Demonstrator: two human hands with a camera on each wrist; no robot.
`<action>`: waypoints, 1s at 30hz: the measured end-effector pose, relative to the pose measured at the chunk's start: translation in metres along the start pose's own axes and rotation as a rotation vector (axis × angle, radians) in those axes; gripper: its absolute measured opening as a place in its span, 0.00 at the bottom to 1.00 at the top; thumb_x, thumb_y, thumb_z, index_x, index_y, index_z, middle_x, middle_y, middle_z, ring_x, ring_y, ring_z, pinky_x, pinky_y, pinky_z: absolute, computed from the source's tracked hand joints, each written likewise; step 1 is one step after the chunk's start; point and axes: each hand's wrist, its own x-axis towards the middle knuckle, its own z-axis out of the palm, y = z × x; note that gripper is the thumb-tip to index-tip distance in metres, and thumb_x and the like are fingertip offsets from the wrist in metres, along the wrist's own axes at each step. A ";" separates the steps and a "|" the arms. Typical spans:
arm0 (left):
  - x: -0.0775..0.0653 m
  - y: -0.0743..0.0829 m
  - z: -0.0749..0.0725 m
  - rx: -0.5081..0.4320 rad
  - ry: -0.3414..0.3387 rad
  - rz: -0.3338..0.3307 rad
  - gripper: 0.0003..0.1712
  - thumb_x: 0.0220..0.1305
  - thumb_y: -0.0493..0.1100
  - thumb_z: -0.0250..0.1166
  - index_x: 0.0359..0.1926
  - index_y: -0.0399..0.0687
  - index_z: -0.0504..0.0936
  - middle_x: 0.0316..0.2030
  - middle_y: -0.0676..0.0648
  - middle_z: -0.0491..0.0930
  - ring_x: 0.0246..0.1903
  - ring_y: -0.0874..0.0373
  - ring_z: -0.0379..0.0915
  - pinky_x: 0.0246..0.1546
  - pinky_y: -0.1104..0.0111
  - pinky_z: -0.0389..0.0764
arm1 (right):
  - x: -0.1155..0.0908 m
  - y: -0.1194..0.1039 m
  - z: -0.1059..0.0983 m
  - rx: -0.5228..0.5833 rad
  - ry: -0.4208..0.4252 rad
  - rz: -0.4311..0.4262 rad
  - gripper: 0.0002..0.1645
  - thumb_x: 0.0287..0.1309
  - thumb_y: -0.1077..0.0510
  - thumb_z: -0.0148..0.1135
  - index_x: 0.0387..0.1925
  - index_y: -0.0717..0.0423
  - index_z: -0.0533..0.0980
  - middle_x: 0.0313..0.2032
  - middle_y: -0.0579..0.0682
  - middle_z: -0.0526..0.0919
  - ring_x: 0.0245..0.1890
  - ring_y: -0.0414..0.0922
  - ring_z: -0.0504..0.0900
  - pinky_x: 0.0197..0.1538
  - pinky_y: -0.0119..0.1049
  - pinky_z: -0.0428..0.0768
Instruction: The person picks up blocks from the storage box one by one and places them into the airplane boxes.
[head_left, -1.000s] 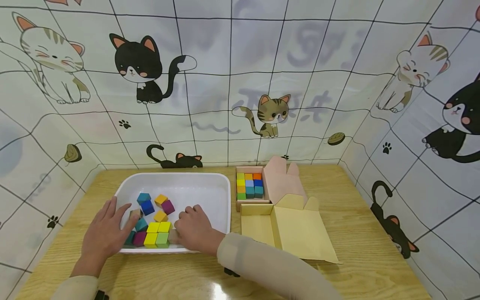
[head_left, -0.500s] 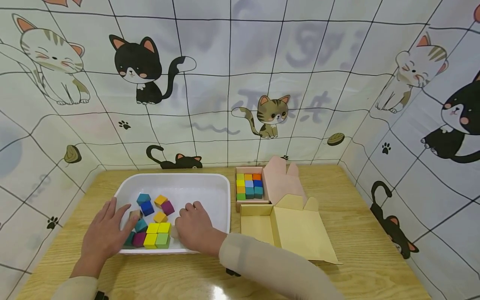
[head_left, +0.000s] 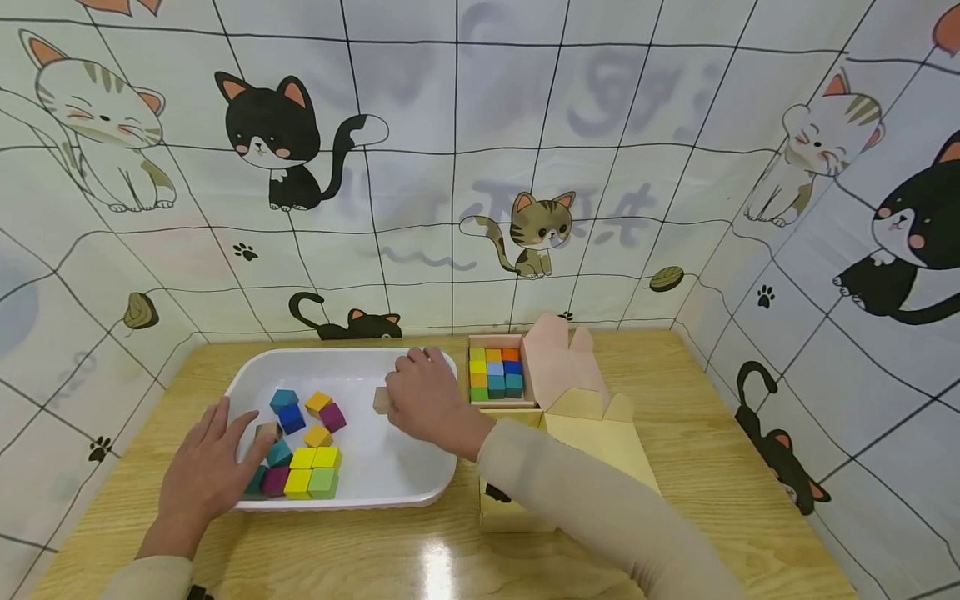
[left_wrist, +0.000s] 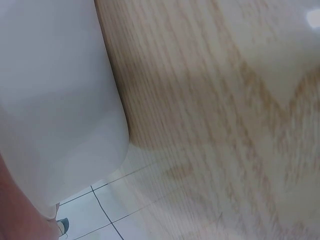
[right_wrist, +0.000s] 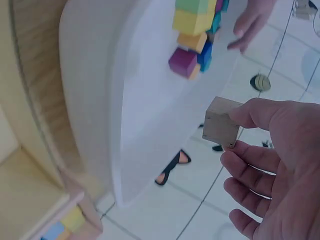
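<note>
My right hand (head_left: 427,396) pinches a plain wooden cube (right_wrist: 221,122) between thumb and fingertip, above the right part of the white tray (head_left: 420,483). In the head view that wooden cube (head_left: 382,400) shows at the left of the hand. My left hand (head_left: 206,475) lies over the tray's left rim, fingers spread and relaxed. Beside its thumb and forefinger sits another wooden cube (head_left: 267,430), partly hidden. Yellow cubes (head_left: 303,458), a light green cube (head_left: 323,482), a purple cube (head_left: 332,417) and a blue cube (head_left: 291,418) are among those in the tray.
To the tray's right stands an open pink box (head_left: 562,367) filled with coloured cubes (head_left: 496,367). In front of it is an open yellow box (head_left: 517,521), partly covered by my right sleeve. A cat-patterned sheet (head_left: 420,183) stands behind the wooden table (head_left: 360,554).
My right hand has lifted the wooden cube from beside the yellow and green cubes and carried it away to the right and back. The left hand has stayed in place.
</note>
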 end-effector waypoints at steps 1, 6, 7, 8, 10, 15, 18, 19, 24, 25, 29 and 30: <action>0.000 0.000 0.000 0.000 0.000 0.001 0.43 0.71 0.68 0.39 0.67 0.36 0.65 0.73 0.26 0.44 0.72 0.29 0.40 0.69 0.36 0.49 | 0.000 0.006 -0.002 0.005 -0.001 0.012 0.13 0.59 0.43 0.60 0.37 0.44 0.83 0.37 0.41 0.82 0.44 0.42 0.74 0.55 0.38 0.72; 0.000 -0.001 0.001 0.000 0.001 0.000 0.43 0.72 0.68 0.39 0.67 0.36 0.65 0.73 0.26 0.44 0.72 0.30 0.40 0.70 0.36 0.49 | 0.000 0.039 -0.007 0.030 -0.003 0.063 0.12 0.59 0.45 0.60 0.40 0.44 0.83 0.41 0.42 0.83 0.48 0.44 0.75 0.60 0.42 0.71; -0.001 -0.001 0.001 -0.002 0.000 0.000 0.43 0.72 0.68 0.39 0.67 0.36 0.65 0.73 0.26 0.44 0.73 0.30 0.40 0.70 0.36 0.49 | 0.000 0.047 -0.006 0.036 -0.008 0.072 0.12 0.60 0.45 0.60 0.39 0.43 0.83 0.41 0.42 0.82 0.48 0.45 0.74 0.60 0.43 0.71; -0.001 -0.001 0.001 -0.001 0.000 0.000 0.43 0.72 0.68 0.39 0.67 0.36 0.65 0.73 0.26 0.44 0.73 0.30 0.40 0.70 0.36 0.49 | -0.001 0.054 -0.005 0.042 -0.013 0.084 0.11 0.60 0.44 0.61 0.39 0.42 0.83 0.41 0.42 0.82 0.49 0.45 0.74 0.60 0.43 0.70; -0.001 -0.001 0.001 0.000 0.000 -0.001 0.43 0.72 0.68 0.39 0.67 0.36 0.65 0.73 0.26 0.44 0.73 0.30 0.39 0.70 0.36 0.48 | -0.002 0.068 -0.002 0.056 -0.027 0.105 0.11 0.61 0.42 0.60 0.38 0.41 0.82 0.41 0.43 0.81 0.49 0.45 0.74 0.61 0.45 0.69; -0.001 -0.001 0.001 -0.006 0.000 -0.001 0.43 0.72 0.67 0.39 0.67 0.36 0.64 0.73 0.26 0.44 0.73 0.30 0.38 0.70 0.36 0.47 | -0.009 0.100 0.007 0.110 -0.049 0.146 0.16 0.61 0.36 0.60 0.34 0.42 0.83 0.40 0.45 0.81 0.47 0.48 0.74 0.60 0.49 0.70; -0.001 -0.001 0.001 -0.010 -0.003 0.000 0.43 0.72 0.67 0.39 0.67 0.36 0.64 0.73 0.26 0.44 0.73 0.30 0.38 0.70 0.36 0.47 | -0.013 0.116 0.015 0.157 -0.067 0.155 0.17 0.61 0.36 0.60 0.33 0.42 0.83 0.37 0.45 0.81 0.45 0.48 0.74 0.59 0.50 0.70; -0.001 -0.001 0.001 -0.009 -0.005 -0.001 0.43 0.72 0.67 0.39 0.67 0.36 0.64 0.73 0.26 0.44 0.73 0.30 0.39 0.70 0.36 0.47 | -0.015 0.122 0.018 0.168 -0.074 0.155 0.17 0.61 0.36 0.60 0.33 0.42 0.83 0.36 0.45 0.81 0.44 0.48 0.74 0.59 0.50 0.70; 0.000 -0.001 0.001 -0.008 -0.009 -0.002 0.43 0.72 0.68 0.39 0.68 0.36 0.64 0.73 0.26 0.43 0.73 0.29 0.38 0.70 0.36 0.48 | -0.022 0.142 0.032 0.193 -0.112 0.144 0.18 0.63 0.37 0.58 0.27 0.42 0.80 0.31 0.44 0.79 0.40 0.47 0.75 0.51 0.48 0.70; 0.000 -0.001 0.002 -0.007 -0.007 -0.003 0.43 0.72 0.68 0.39 0.68 0.36 0.64 0.73 0.26 0.43 0.73 0.30 0.38 0.70 0.36 0.48 | -0.024 0.146 0.035 0.190 -0.119 0.138 0.16 0.63 0.39 0.59 0.27 0.42 0.80 0.31 0.44 0.79 0.39 0.47 0.75 0.50 0.48 0.70; 0.000 0.000 0.001 -0.007 0.003 -0.002 0.43 0.72 0.68 0.39 0.68 0.36 0.64 0.73 0.26 0.44 0.73 0.30 0.39 0.70 0.36 0.48 | -0.028 0.155 0.042 0.199 -0.161 0.111 0.09 0.62 0.45 0.62 0.31 0.43 0.82 0.31 0.43 0.79 0.39 0.47 0.74 0.47 0.48 0.67; 0.000 0.000 0.001 -0.006 0.003 -0.001 0.43 0.72 0.68 0.39 0.67 0.36 0.65 0.73 0.26 0.44 0.73 0.30 0.39 0.70 0.36 0.48 | -0.029 0.156 0.044 0.205 -0.174 0.105 0.08 0.61 0.46 0.63 0.33 0.43 0.83 0.32 0.43 0.81 0.39 0.48 0.75 0.47 0.48 0.67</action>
